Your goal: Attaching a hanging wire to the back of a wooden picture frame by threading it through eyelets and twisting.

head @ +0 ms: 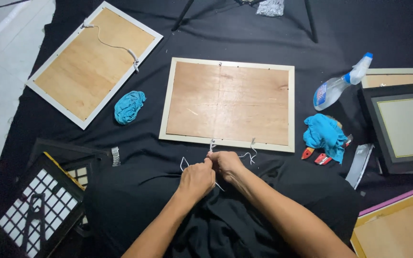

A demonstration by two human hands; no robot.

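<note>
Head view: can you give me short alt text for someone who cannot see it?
Both hands, left and right, pinch a thin white cord at the near edge of a picture frame lying back-up on black cloth. Two blue rags, a spray bottle and other frames surround it.

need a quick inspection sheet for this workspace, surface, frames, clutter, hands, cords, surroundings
surface: black cloth spread over the floor
job's things: middle frame lies back up; white string at its near edge
clutter: second frame at left, two blue rags, spray bottle, more frames at right, lattice panel
hands: left hand and right hand close together, pinching the string
cables: white cord across the second frame's back
surroundings: pale floor at left, tripod legs at top
</note>
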